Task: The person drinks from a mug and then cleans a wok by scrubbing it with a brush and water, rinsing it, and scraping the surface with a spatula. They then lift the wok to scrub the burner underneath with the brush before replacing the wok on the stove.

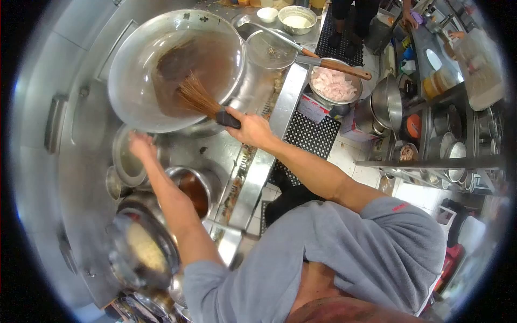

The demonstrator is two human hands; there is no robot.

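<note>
My right hand (251, 127) is wrapped round the dark handle of a bristle brush (198, 97). The brush's bristles reach into a large metal wok (126, 81), which holds brownish liquid. My left hand (142, 145) is just below the wok's near rim, over a round metal pan (127, 161); its fingers are blurred, and whether they hold anything does not show. Below and right of that hand stands a pot (195, 188) of reddish-brown liquid.
A strainer (269, 49) and a ladle (274, 35) extend over the counter edge, near a bowl of pale pieces (335, 83). Shelves (431, 164) with pans line the right side. Another person's legs (353, 21) show at the top, on a perforated mat (309, 137).
</note>
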